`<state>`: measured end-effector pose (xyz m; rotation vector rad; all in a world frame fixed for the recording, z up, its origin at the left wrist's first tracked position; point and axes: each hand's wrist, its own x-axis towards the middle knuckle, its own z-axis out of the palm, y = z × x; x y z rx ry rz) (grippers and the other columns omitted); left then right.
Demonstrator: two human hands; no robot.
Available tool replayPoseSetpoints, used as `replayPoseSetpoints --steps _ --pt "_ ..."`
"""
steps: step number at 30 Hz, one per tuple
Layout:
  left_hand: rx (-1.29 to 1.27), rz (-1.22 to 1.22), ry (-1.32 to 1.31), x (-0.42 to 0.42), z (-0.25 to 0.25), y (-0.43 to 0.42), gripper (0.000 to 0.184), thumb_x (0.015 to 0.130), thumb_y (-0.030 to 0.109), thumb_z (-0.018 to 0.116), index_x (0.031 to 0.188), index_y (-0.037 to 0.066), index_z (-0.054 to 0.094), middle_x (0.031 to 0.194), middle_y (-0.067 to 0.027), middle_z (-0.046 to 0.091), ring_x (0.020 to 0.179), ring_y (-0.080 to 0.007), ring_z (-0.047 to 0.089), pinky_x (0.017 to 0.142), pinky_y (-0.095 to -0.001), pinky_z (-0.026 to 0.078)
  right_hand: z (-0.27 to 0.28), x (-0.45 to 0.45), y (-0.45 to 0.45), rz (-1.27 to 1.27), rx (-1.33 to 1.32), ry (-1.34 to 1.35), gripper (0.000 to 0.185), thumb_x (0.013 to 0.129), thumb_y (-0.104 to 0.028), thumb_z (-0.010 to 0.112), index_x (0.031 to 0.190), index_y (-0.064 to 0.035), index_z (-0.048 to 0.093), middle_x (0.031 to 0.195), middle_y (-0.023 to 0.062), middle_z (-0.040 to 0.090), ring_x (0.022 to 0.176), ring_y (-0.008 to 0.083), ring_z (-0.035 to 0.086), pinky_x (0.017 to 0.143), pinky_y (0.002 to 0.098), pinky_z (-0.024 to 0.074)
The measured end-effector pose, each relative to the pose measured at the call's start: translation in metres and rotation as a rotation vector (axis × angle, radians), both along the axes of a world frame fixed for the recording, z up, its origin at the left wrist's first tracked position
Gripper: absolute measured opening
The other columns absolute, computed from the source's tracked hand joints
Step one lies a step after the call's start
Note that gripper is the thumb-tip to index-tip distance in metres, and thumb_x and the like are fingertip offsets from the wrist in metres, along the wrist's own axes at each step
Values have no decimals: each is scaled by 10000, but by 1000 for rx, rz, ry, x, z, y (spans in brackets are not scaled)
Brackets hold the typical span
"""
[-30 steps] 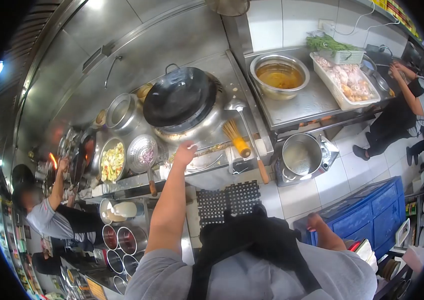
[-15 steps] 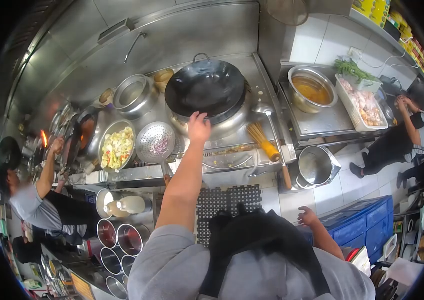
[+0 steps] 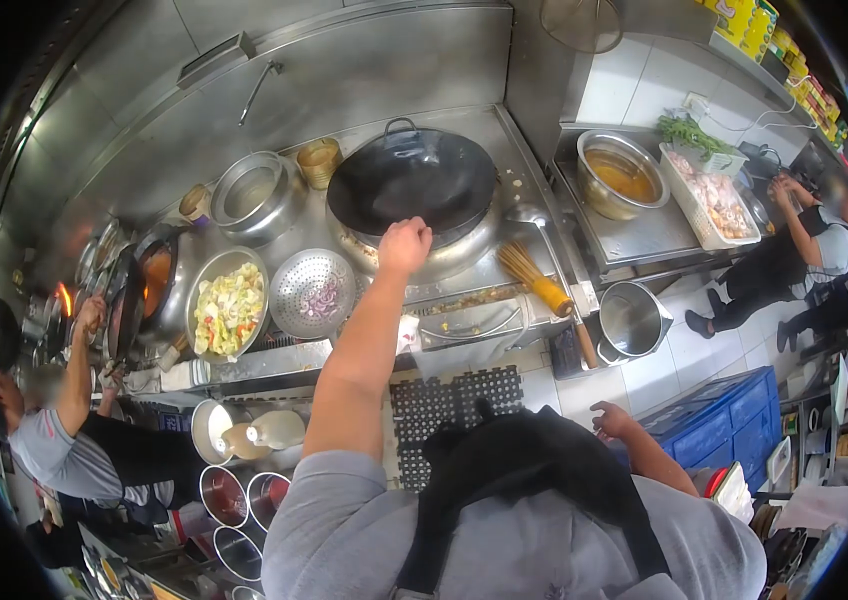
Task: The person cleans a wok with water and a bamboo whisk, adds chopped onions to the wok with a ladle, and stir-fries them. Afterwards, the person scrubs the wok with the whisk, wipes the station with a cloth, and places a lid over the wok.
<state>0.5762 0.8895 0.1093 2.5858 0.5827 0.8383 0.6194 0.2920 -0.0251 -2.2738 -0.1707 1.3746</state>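
Observation:
My left hand [image 3: 406, 245] is closed at the near rim of a black wok [image 3: 409, 180]. The grip covers that part of the rim, so any handle beneath it is hidden. The wok sits on a burner ring, tipped a little, with a loop handle on its far side. My right hand [image 3: 612, 420] hangs low to the right, away from the counter, fingers loosely bent and apart, with nothing seen in it. Left of the wok are a perforated strainer [image 3: 289, 290] with chopped red onion and a bowl of chopped vegetables [image 3: 229, 305].
A bamboo brush [image 3: 534, 280] and a long ladle [image 3: 564, 270] lie right of the burner. Beyond stand a metal bowl of yellowish liquid [image 3: 619, 195] and a white basket of raw meat [image 3: 719, 215]. Co-workers stand at far left, near a flame [image 3: 65, 298], and far right.
My left hand has gone from fingers laid over the wok's rim to a closed grip. The wok has tipped slightly. My view has shifted a little.

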Motion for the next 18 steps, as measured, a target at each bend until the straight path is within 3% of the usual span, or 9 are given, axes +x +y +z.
replayPoseSetpoints --steps 8,12,13,14,15,16,18 --pt "-95 -51 -223 -6 0 -10 90 858 136 636 909 92 695 874 -145 663 869 -380 608 792 -473 495 23 43 6 -7 -11 -33 506 887 -142 590 1384 -106 497 902 145 701 668 206 692 524 350 568" --pt "-227 -198 -220 -13 0 -11 115 873 93 627 957 59 697 1022 -150 686 974 -359 631 864 -420 502 55 108 16 -12 72 -80 502 905 -171 618 1390 -128 496 918 120 694 687 210 698 544 358 578" --pt "-212 -149 -295 -15 2 -20 115 878 80 627 968 45 691 1044 -154 688 984 -343 643 879 -407 502 78 137 22 -14 142 -45 501 903 -150 621 1389 -151 497 909 113 690 704 213 699 555 371 580" --pt "-199 -91 -368 -21 2 -31 116 884 68 627 978 31 684 1067 -157 691 993 -328 655 895 -393 502 116 158 33 34 199 -206 483 898 -145 622 1368 -113 517 885 107 682 698 209 689 573 364 576" --pt "-279 -54 -370 -27 -2 -44 115 888 64 625 982 27 680 1065 -162 690 989 -325 659 897 -385 503 119 193 33 23 481 -387 451 888 -117 599 1333 -64 544 853 95 668 662 201 661 578 350 566" --pt "-359 -11 -369 -35 -7 -57 113 893 60 622 986 23 676 1063 -167 689 985 -323 663 899 -377 504 156 227 44 116 396 -522 425 886 -92 564 1306 -29 561 843 77 658 641 185 625 592 331 551" --pt "-402 9 -270 -59 3 -109 111 900 60 608 984 14 664 1033 -169 689 979 -313 662 881 -370 507 262 265 70 -54 637 -596 469 858 -85 570 1326 -65 558 854 57 661 705 147 606 637 289 532"
